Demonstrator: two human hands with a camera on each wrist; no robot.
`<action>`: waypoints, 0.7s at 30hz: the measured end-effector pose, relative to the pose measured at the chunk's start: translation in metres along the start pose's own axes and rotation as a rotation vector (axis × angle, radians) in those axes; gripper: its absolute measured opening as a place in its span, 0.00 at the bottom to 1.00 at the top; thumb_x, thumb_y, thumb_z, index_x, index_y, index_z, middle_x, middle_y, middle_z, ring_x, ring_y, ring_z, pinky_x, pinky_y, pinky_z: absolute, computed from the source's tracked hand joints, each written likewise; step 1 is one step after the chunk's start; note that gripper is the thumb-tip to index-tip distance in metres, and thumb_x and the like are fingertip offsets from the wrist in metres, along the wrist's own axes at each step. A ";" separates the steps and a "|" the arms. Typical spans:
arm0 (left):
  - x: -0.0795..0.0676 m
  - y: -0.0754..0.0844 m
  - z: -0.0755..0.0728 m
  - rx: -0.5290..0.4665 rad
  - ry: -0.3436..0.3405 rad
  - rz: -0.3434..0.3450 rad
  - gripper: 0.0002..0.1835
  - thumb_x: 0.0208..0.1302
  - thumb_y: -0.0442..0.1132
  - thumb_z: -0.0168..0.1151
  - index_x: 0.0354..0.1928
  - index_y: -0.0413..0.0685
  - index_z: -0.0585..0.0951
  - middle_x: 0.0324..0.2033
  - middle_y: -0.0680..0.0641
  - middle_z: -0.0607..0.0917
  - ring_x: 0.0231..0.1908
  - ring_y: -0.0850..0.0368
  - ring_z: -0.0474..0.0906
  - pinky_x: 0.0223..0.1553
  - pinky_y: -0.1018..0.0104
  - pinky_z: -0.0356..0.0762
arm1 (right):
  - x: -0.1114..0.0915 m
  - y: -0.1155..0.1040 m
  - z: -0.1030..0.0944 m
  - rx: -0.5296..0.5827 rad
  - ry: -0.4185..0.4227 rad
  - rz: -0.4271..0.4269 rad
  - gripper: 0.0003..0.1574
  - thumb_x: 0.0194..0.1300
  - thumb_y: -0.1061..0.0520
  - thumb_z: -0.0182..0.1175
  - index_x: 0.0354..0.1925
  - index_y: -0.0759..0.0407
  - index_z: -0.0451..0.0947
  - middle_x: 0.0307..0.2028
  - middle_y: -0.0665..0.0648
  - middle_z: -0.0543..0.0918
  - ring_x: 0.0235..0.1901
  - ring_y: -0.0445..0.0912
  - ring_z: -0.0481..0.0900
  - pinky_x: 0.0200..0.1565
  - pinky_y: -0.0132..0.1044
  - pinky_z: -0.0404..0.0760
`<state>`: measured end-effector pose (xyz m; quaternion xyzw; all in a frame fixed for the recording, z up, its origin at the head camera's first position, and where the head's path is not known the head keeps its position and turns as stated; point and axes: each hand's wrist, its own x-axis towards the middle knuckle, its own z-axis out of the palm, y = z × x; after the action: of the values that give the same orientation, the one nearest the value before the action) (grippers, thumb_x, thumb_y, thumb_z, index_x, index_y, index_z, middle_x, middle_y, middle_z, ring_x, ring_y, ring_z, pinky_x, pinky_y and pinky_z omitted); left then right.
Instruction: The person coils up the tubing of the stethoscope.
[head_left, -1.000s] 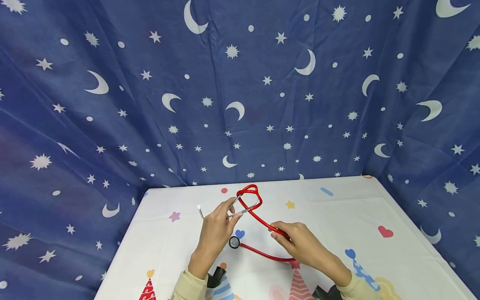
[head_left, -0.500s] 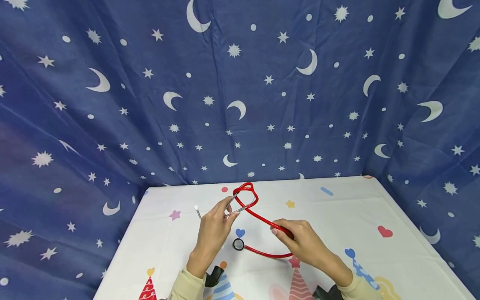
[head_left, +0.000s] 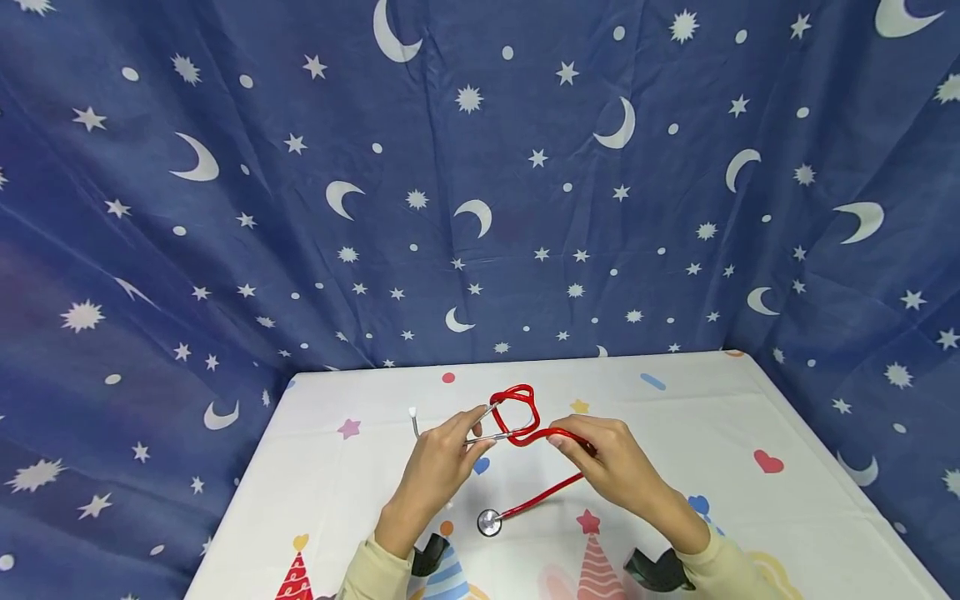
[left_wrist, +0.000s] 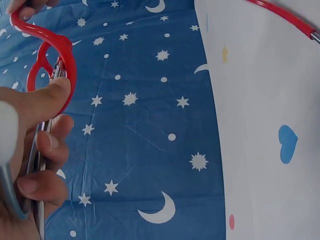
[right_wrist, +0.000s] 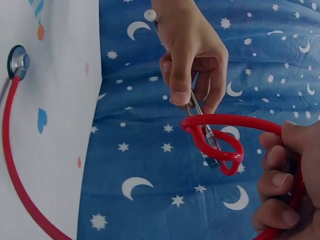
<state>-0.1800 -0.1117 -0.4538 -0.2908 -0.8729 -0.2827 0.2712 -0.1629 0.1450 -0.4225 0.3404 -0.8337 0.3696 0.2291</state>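
Observation:
A red stethoscope (head_left: 538, 415) is held between both hands above the table. My left hand (head_left: 438, 467) grips its metal ear tubes (left_wrist: 40, 150), thumb and fingers curled round them. One white eartip (head_left: 412, 412) sticks out past the back of that hand. Beyond the fingertips the red tubing (right_wrist: 220, 120) makes a loop around the metal tubes. My right hand (head_left: 611, 462) holds the tubing to the right of the loop, fingers curled round it. From there the tubing runs down and left to the round chest piece (head_left: 489, 522), which hangs low over the cloth.
The table wears a white cloth (head_left: 360, 492) printed with party hats, hearts and stars. A blue curtain (head_left: 480, 183) with moons and stars rises behind it and along both sides. Black straps (head_left: 660, 571) sit at the wrists.
The tubing loop has shifted right and a little down, and the right hand has risen slightly. The tubing between the hands has slackened into a bend. The chest piece has swung right and lower, turning over.

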 end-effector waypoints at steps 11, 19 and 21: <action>0.006 0.012 -0.001 -0.044 -0.026 0.063 0.22 0.61 0.41 0.69 0.55 0.41 0.80 0.31 0.55 0.83 0.21 0.72 0.67 0.24 0.85 0.65 | 0.016 0.000 -0.010 0.000 0.018 -0.077 0.07 0.62 0.63 0.65 0.39 0.53 0.83 0.24 0.43 0.76 0.20 0.29 0.63 0.23 0.18 0.64; 0.008 0.019 -0.005 -0.029 -0.038 0.107 0.21 0.60 0.42 0.70 0.55 0.44 0.81 0.31 0.58 0.83 0.20 0.72 0.67 0.24 0.84 0.65 | 0.023 0.000 -0.013 0.013 0.018 -0.102 0.01 0.65 0.60 0.64 0.35 0.54 0.83 0.24 0.42 0.76 0.21 0.30 0.63 0.23 0.18 0.65; 0.007 0.020 -0.006 -0.021 -0.035 0.114 0.22 0.59 0.42 0.71 0.54 0.44 0.81 0.30 0.57 0.83 0.20 0.72 0.67 0.23 0.84 0.64 | 0.023 0.000 -0.014 0.007 0.015 -0.095 0.03 0.66 0.58 0.63 0.34 0.55 0.83 0.24 0.42 0.76 0.21 0.30 0.63 0.23 0.18 0.64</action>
<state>-0.1699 -0.0994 -0.4386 -0.3481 -0.8565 -0.2706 0.2685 -0.1763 0.1470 -0.3998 0.3777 -0.8134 0.3639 0.2515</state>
